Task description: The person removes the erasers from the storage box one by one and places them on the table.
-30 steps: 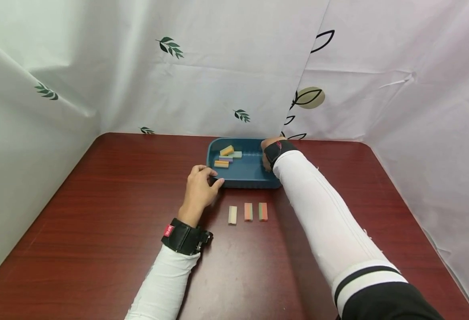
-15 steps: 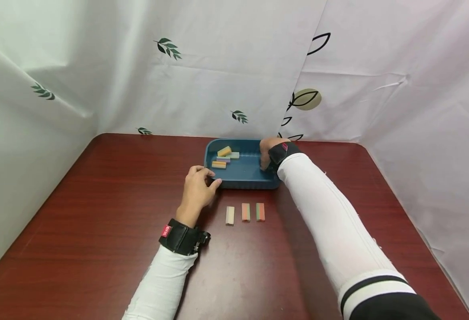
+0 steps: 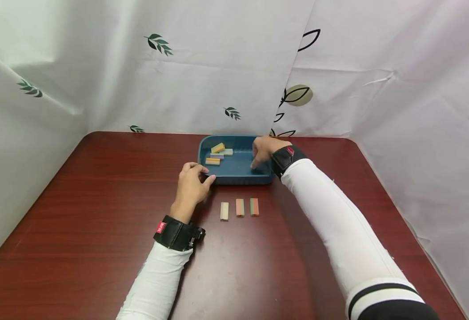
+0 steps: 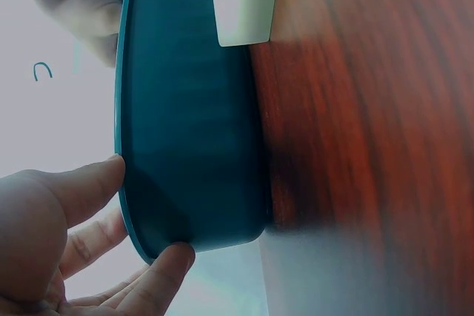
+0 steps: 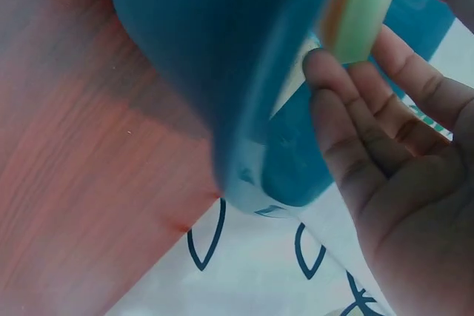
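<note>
A dark blue tray [image 3: 242, 180] stands near the table's far edge. My left hand [image 3: 190, 186] holds its near left corner; in the left wrist view the thumb lies at the rim and a finger at the end wall. Inside the tray's right end is my right hand [image 3: 264, 149]. The right wrist view shows a blurred green-and-orange block [image 5: 361, 16] between its thumb and fingers; in the head view the hand hides this block. On the tray's left side lie a yellow block [image 3: 218, 148], a pale green block [image 3: 228, 152], a purple block [image 3: 217, 156] and an orange block [image 3: 213, 161].
In front of the tray, a cream block [image 3: 224, 211], an orange-and-green block [image 3: 240, 207] and a red-and-green block [image 3: 254, 207] lie in a row on the brown table [image 3: 98, 222]. White patterned cloth [image 3: 178, 89] hangs behind and at both sides.
My right hand has come up and left slightly inside the tray, so more of its fingers show. The left hand stays at the corner. The head view has shifted a little.
</note>
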A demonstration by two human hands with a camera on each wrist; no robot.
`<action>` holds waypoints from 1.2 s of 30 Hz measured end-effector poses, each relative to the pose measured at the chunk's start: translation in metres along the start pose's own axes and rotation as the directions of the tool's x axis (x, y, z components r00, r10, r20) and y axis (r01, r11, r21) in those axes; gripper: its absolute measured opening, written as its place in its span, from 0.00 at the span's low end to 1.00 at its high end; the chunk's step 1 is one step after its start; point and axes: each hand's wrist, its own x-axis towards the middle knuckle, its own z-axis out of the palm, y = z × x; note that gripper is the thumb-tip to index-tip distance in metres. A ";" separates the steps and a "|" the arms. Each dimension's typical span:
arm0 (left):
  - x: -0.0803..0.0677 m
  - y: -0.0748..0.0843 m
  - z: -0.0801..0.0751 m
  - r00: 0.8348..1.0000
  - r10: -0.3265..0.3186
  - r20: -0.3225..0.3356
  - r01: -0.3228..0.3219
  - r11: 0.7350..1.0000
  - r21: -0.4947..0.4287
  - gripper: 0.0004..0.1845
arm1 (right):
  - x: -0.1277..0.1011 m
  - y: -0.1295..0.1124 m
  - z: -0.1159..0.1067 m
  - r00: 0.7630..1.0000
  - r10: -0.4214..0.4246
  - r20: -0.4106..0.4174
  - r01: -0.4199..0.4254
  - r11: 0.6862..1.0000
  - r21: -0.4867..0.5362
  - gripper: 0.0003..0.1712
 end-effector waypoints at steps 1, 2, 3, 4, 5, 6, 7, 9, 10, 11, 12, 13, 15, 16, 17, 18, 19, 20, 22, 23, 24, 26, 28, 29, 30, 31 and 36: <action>0.000 -0.001 0.000 1.000 -0.002 0.000 0.002 1.000 0.000 0.15 | -0.001 0.000 0.002 1.000 -0.015 -0.011 0.015 1.000 0.008 0.19; 0.000 -0.001 0.000 1.000 -0.005 0.002 0.005 1.000 -0.001 0.15 | -0.002 0.001 0.003 0.999 -0.030 -0.023 0.031 0.999 0.020 0.19; -0.001 -0.001 0.000 1.000 -0.007 0.004 0.007 1.000 -0.001 0.15 | -0.003 0.001 0.005 0.998 -0.046 -0.037 0.047 0.998 0.032 0.19; -0.001 -0.002 -0.001 1.000 -0.010 0.005 0.010 1.000 0.000 0.15 | -0.005 0.001 0.006 0.997 -0.060 -0.047 0.063 0.997 0.051 0.19; -0.001 -0.002 -0.001 1.000 -0.012 0.006 0.012 1.000 0.000 0.15 | -0.006 0.002 0.007 0.996 -0.074 -0.055 0.078 0.994 0.075 0.18; -0.001 -0.002 -0.001 1.000 -0.012 0.005 0.012 1.000 -0.001 0.15 | -0.008 0.002 0.007 0.994 -0.087 -0.061 0.092 0.991 0.095 0.17; -0.001 -0.003 -0.001 1.000 -0.011 0.004 0.011 1.000 0.000 0.15 | -0.009 0.002 0.008 0.992 -0.104 -0.071 0.111 0.988 0.111 0.16; -0.001 -0.003 -0.002 1.000 -0.005 0.000 0.005 1.000 0.002 0.15 | -0.011 0.004 0.008 0.986 -0.140 -0.093 0.152 0.978 0.141 0.15; -0.001 -0.003 -0.002 1.000 -0.002 -0.004 0.002 1.000 0.002 0.15 | -0.012 0.004 0.008 0.981 -0.161 -0.106 0.176 0.973 0.151 0.14; 0.000 -0.003 -0.002 1.000 0.001 -0.007 -0.001 1.000 0.001 0.15 | -0.013 0.005 0.008 0.977 -0.178 -0.121 0.196 0.968 0.156 0.14; 0.000 -0.003 -0.002 1.000 0.004 -0.009 -0.004 1.000 0.000 0.15 | -0.014 0.006 0.008 0.971 -0.194 -0.136 0.215 0.964 0.156 0.14; 0.000 -0.002 -0.002 1.000 0.007 -0.011 -0.007 1.000 -0.001 0.15 | -0.015 0.007 0.009 0.966 -0.212 -0.150 0.235 0.959 0.157 0.14; 0.000 -0.002 -0.003 1.000 0.010 -0.014 -0.010 1.000 -0.001 0.14 | -0.017 0.008 0.009 0.955 -0.241 -0.174 0.269 0.950 0.159 0.14; 0.001 -0.002 -0.003 1.000 0.010 -0.014 -0.010 1.000 -0.001 0.15 | -0.018 0.009 0.010 0.951 -0.248 -0.186 0.278 0.948 0.156 0.13; 0.001 -0.002 -0.003 1.000 0.011 -0.012 -0.011 1.000 0.000 0.15 | -0.020 0.009 0.011 0.948 -0.251 -0.198 0.283 0.947 0.155 0.14; 0.001 -0.002 -0.003 1.000 0.012 -0.011 -0.012 1.000 0.001 0.15 | -0.021 0.010 0.012 0.946 -0.252 -0.206 0.286 0.946 0.155 0.14; 0.001 -0.001 -0.003 1.000 0.012 -0.009 -0.012 1.000 0.002 0.15 | -0.023 0.010 0.013 0.943 -0.253 -0.216 0.289 0.944 0.157 0.14; 0.001 -0.001 -0.003 1.000 0.010 -0.006 -0.010 1.000 0.002 0.15 | -0.025 0.010 0.014 0.941 -0.250 -0.228 0.289 0.944 0.160 0.15; 0.000 -0.001 -0.003 1.000 0.005 -0.002 -0.005 1.000 0.002 0.15 | -0.029 0.011 0.016 0.937 -0.241 -0.253 0.286 0.945 0.160 0.15; 0.000 -0.001 -0.002 1.000 0.001 -0.001 -0.001 1.000 0.002 0.15 | -0.031 0.011 0.018 0.934 -0.239 -0.265 0.288 0.944 0.162 0.16; -0.001 -0.001 -0.002 1.000 -0.001 0.000 0.001 1.000 0.001 0.15 | -0.033 0.012 0.019 0.930 -0.241 -0.276 0.293 0.942 0.166 0.16; -0.002 0.000 -0.002 1.000 -0.005 -0.001 0.005 1.000 0.002 0.15 | -0.036 0.013 0.023 0.923 -0.239 -0.302 0.300 0.938 0.173 0.17; -0.002 0.000 -0.002 1.000 -0.003 -0.005 0.003 1.000 0.003 0.15 | -0.040 0.015 0.027 0.912 -0.240 -0.331 0.311 0.933 0.181 0.18; -0.003 0.000 -0.002 1.000 0.000 -0.006 0.001 1.000 0.005 0.15 | -0.042 0.015 0.029 0.906 -0.242 -0.348 0.319 0.930 0.182 0.18; -0.003 0.000 -0.002 1.000 0.002 -0.007 -0.002 1.000 0.006 0.15 | -0.044 0.016 0.030 0.898 -0.245 -0.366 0.328 0.926 0.187 0.18; -0.003 0.000 -0.002 1.000 0.004 -0.007 -0.004 1.000 0.006 0.15 | -0.046 0.017 0.032 0.890 -0.244 -0.385 0.335 0.923 0.189 0.18; -0.002 0.001 -0.003 1.000 0.008 -0.001 -0.008 1.000 0.010 0.15 | -0.056 0.020 0.040 0.850 -0.256 -0.460 0.378 0.905 0.196 0.18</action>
